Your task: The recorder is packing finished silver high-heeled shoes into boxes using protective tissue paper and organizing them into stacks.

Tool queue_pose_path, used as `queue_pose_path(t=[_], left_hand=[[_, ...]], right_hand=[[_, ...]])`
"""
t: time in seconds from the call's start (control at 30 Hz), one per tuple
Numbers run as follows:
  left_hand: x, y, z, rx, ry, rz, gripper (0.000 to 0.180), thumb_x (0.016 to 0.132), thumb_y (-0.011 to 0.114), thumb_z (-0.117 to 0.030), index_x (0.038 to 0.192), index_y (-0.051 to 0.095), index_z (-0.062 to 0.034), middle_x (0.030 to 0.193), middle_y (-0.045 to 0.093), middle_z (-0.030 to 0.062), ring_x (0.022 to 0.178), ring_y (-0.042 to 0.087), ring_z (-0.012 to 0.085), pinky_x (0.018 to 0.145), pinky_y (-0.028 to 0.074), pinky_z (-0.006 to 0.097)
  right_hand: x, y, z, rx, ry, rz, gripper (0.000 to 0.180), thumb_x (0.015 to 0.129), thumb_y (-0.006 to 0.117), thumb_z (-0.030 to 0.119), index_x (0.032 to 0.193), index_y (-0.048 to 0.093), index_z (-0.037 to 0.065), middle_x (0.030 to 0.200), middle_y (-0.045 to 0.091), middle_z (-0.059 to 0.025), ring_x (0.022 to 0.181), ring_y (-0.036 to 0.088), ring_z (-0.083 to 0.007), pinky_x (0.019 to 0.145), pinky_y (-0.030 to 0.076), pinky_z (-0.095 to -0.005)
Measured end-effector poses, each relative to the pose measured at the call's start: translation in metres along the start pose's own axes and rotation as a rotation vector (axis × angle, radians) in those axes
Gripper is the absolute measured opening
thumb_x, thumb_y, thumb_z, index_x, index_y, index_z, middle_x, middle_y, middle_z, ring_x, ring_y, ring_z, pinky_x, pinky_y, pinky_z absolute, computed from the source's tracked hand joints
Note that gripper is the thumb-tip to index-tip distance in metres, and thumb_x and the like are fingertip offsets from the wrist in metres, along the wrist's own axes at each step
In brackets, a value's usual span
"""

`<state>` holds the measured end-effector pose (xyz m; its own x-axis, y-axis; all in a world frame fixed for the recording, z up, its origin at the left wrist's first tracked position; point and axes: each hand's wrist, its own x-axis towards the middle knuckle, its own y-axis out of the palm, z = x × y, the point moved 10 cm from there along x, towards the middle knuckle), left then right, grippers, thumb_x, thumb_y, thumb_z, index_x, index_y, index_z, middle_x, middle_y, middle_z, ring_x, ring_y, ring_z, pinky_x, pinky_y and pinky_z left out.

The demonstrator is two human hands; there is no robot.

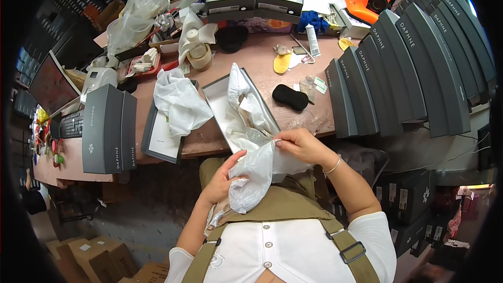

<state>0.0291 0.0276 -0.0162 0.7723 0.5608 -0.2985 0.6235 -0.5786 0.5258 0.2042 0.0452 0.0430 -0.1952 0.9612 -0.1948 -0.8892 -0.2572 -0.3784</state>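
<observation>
In front of my chest I hold a white, thin, crinkled wrapping sheet; whether something lies inside it cannot be made out. My left hand is closed on its left side, the fingers partly behind it. With a pinch, my right hand grips its upper right edge. Just beyond, an open grey shoebox lies on the table with white wrapping inside. Left of it, a grey box part with a white inside carries crumpled white tissue paper.
Tall stacks of grey shoeboxes line the right. Two closed grey boxes stand left, near a keyboard. A black sponge-like pad, a white tube and a tape roll lie across the table. An orange tool rests behind.
</observation>
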Motion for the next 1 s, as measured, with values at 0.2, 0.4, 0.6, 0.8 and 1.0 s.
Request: queue_pose_path(t=[0.2, 0.4, 0.6, 0.8, 1.0], left_hand=[[-0.001, -0.013, 0.0, -0.001, 0.068, -0.074, 0.065, 0.083, 0.063, 0.005, 0.141, 0.038, -0.008, 0.128, 0.053, 0.0047, 0.11, 0.054, 0.0116, 0.093, 0.044, 0.026], [0.01, -0.072, -0.038, 0.042, 0.161, -0.316, 0.057, 0.085, 0.058, 0.003, 0.139, 0.04, -0.0027, 0.121, 0.058, 0.0052, 0.105, 0.056, 0.01, 0.09, 0.046, 0.024], [0.025, -0.09, -0.059, -0.026, 0.185, -0.33, 0.054, 0.086, 0.061, -0.001, 0.136, 0.04, -0.0007, 0.116, 0.059, 0.0083, 0.099, 0.06, 0.014, 0.083, 0.051, 0.027], [0.01, -0.067, -0.12, -0.272, 0.216, -0.14, 0.058, 0.087, 0.061, -0.004, 0.139, 0.037, -0.0056, 0.12, 0.057, 0.0124, 0.101, 0.062, 0.0179, 0.083, 0.055, 0.031], [-0.022, -0.05, -0.147, -0.873, 0.166, 0.264, 0.054, 0.087, 0.06, -0.007, 0.137, 0.039, -0.0031, 0.123, 0.055, 0.0207, 0.106, 0.06, 0.0405, 0.082, 0.057, 0.053]], right_hand=[[-0.008, -0.007, 0.015, -0.073, -0.017, -0.113, 0.018, 0.087, 0.06, 0.015, 0.092, 0.06, -0.003, 0.067, 0.054, -0.0153, 0.06, 0.05, -0.0201, 0.06, 0.043, -0.0336], [0.006, -0.024, 0.011, -0.111, -0.09, -0.207, 0.021, 0.085, 0.064, 0.017, 0.082, 0.055, -0.002, 0.063, 0.048, -0.0143, 0.056, 0.04, -0.0202, 0.055, 0.039, -0.0336], [0.057, -0.003, 0.097, -0.093, -0.254, -0.223, 0.022, 0.085, 0.064, 0.018, 0.081, 0.053, -0.002, 0.066, 0.052, -0.0141, 0.057, 0.048, -0.0216, 0.055, 0.041, -0.034], [0.069, 0.034, 0.169, -0.017, -0.494, -0.138, 0.019, 0.085, 0.064, 0.013, 0.086, 0.054, -0.003, 0.064, 0.047, -0.0092, 0.058, 0.043, -0.0132, 0.056, 0.041, -0.0287], [0.055, 0.004, 0.17, 0.4, -0.35, 0.16, 0.015, 0.09, 0.062, 0.015, 0.088, 0.057, 0.001, 0.074, 0.048, 0.0071, 0.067, 0.042, -0.0018, 0.058, 0.036, -0.0196]])
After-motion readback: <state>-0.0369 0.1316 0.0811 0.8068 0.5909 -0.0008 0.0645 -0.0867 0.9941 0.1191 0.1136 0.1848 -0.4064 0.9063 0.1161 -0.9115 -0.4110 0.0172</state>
